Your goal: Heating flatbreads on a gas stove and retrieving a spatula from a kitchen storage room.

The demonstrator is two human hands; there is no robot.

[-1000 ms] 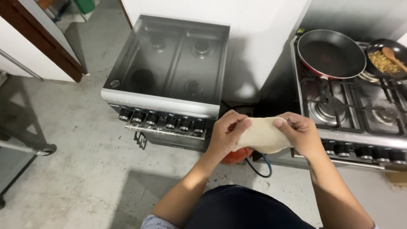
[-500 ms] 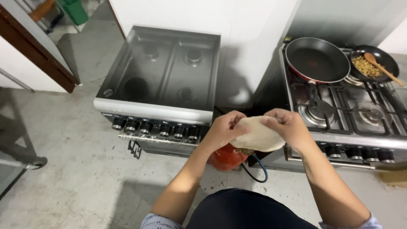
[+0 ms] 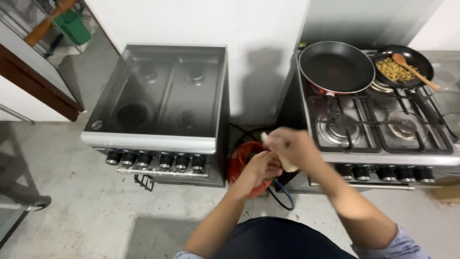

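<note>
Fingers of both hands curl together around a soft, pale piece of dough (image 3: 289,165), which is held in the air between the two cookers, mostly hidden by the blurred right hand (image 3: 290,146) on top and the left hand (image 3: 261,170) cupped beneath. Below them stands a rounded red gas cylinder (image 3: 241,160) with a blue hose (image 3: 285,195). To the right, a steel gas stove (image 3: 383,127) with black grates carries a round empty frying pan (image 3: 337,67) and a smaller pan (image 3: 404,60) of crumbly food with a wooden spoon (image 3: 414,72). To the left is a cooker (image 3: 163,96) under a smooth glass lid.
</note>
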